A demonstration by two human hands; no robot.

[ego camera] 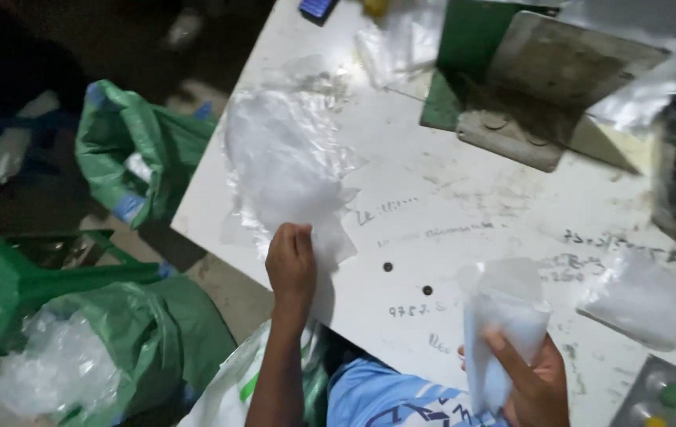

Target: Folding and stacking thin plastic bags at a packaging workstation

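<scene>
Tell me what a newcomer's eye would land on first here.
The pile of clear plastic bags on the white table, with the left hand pinching its lower edge. Next, the right hand at bottom right, its grip closed on a white folded bag. Green sacks crowd the floor to the left.

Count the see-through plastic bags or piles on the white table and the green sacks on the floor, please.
Clear plastic bags or piles on the table: 4
Green sacks on the floor: 2
Total: 6
</scene>
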